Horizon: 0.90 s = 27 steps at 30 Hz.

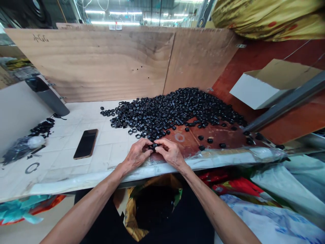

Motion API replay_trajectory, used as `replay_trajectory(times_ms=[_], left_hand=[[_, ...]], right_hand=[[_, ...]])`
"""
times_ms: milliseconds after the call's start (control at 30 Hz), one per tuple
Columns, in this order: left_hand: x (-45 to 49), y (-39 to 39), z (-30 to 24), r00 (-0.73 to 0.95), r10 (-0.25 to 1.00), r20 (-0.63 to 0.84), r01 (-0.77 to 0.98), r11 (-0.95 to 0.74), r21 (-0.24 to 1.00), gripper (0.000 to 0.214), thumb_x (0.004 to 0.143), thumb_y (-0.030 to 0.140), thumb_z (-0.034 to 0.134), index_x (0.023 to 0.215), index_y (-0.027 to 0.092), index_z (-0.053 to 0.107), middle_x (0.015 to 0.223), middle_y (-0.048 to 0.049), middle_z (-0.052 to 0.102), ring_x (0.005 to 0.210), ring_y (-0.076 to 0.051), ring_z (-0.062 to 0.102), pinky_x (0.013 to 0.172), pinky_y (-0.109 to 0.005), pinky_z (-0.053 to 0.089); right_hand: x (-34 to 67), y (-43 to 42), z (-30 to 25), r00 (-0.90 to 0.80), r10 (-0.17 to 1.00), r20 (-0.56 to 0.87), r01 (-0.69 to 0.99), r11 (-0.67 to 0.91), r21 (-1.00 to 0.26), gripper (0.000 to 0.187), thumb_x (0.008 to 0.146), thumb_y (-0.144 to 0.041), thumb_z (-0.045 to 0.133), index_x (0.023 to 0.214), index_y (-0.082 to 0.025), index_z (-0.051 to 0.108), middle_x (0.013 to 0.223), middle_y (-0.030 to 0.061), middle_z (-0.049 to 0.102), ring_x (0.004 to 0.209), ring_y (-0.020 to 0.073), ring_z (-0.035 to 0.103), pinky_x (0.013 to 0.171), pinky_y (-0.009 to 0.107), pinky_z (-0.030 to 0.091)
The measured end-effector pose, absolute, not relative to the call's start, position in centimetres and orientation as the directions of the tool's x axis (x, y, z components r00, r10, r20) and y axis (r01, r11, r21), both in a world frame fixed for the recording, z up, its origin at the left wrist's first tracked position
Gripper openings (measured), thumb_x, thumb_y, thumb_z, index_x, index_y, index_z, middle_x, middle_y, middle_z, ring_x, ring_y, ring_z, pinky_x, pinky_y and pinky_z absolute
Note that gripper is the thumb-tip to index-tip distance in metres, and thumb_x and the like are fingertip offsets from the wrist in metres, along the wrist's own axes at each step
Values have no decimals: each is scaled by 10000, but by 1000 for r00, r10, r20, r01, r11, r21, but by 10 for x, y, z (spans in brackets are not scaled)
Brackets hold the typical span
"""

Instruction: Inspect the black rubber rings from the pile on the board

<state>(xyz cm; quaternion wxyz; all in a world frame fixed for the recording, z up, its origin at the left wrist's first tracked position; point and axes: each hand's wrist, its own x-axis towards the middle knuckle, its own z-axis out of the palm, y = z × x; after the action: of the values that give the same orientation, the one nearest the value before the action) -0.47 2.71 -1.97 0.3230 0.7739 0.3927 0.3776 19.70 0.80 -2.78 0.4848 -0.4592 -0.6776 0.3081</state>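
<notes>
A big heap of small black ring-shaped parts (172, 108) spreads across the bench against the plywood back wall. At the bench's near edge my left hand (137, 154) and my right hand (171, 152) meet, fingertips pinched together on a small black part (154, 146) between them. Both hands rest on the plastic-wrapped front edge (223, 157). A few loose black parts lie just beyond my fingers.
A black phone (86, 143) lies left of my hands. A dark cylinder (47, 95) leans at far left, near a small pile of black parts (42, 127) and a plastic bag (20, 146). A cardboard box (269, 83) sits right. An open sack (152, 203) hangs below.
</notes>
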Motion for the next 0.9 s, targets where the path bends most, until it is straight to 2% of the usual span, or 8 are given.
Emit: replay_trajectory(times_ms=[67,133,267,367,533,667,833,900], left_hand=[[-4,26,-20,393,876,279,323,-415,851,250,829,171,686,1074,201,648,1009,-33,703,882,-178,698,854,-331,571],[-2,24,-20,387,895,221,236,-328,914,269,820,188,706,1076,194,621,1039,-42,715,917,-192,725,863,-338,588],[0,22,-21,404,899,166,99,-224,970,251,842,220,705,1067,171,606,991,-45,721,850,-185,740,779,-310,604],[-1,23,-21,396,880,262,137,-339,931,191,867,226,703,1042,169,650,996,-46,706,874,-167,710,831,-308,587],[-4,26,-20,408,779,475,201,-585,786,127,895,226,712,1017,191,701,1053,-66,715,1006,-184,682,941,-339,553],[-4,26,-18,401,754,520,219,-630,745,123,909,256,721,1014,193,723,1059,-80,725,1012,-189,689,938,-346,556],[-2,23,-15,418,733,537,204,-652,731,140,926,282,711,1032,192,729,1051,-85,731,1001,-191,694,926,-351,567],[-2,21,-14,428,723,543,209,-663,719,139,933,271,701,1044,192,728,1042,-86,731,997,-189,692,921,-351,569]], right_hand=[[197,7,-29,-84,921,380,332,386,-861,211,853,-227,661,1035,-184,759,794,26,702,631,150,610,601,263,501],[198,6,-29,-97,912,399,336,407,-849,204,854,-226,664,1027,-183,763,850,38,721,648,150,619,612,265,504],[198,4,-26,-138,880,455,355,473,-806,184,868,-201,662,1019,-188,767,957,58,745,777,171,677,714,281,536],[196,4,-25,-149,852,503,353,521,-777,169,891,-193,653,1017,-182,765,950,66,743,806,178,693,741,283,547],[194,5,-29,-155,837,525,396,540,-743,157,972,-249,608,1004,-181,747,799,33,691,622,134,636,629,241,514],[190,5,-33,-174,793,583,507,580,-638,261,1024,-306,552,851,-192,710,753,33,658,704,155,620,709,253,503],[191,0,-28,-116,768,630,440,609,-660,139,978,-269,601,1025,-166,683,810,32,639,693,151,602,671,252,497],[192,-1,-25,-134,752,646,424,632,-648,127,970,-244,586,1002,-170,685,849,45,644,730,161,611,693,266,501]])
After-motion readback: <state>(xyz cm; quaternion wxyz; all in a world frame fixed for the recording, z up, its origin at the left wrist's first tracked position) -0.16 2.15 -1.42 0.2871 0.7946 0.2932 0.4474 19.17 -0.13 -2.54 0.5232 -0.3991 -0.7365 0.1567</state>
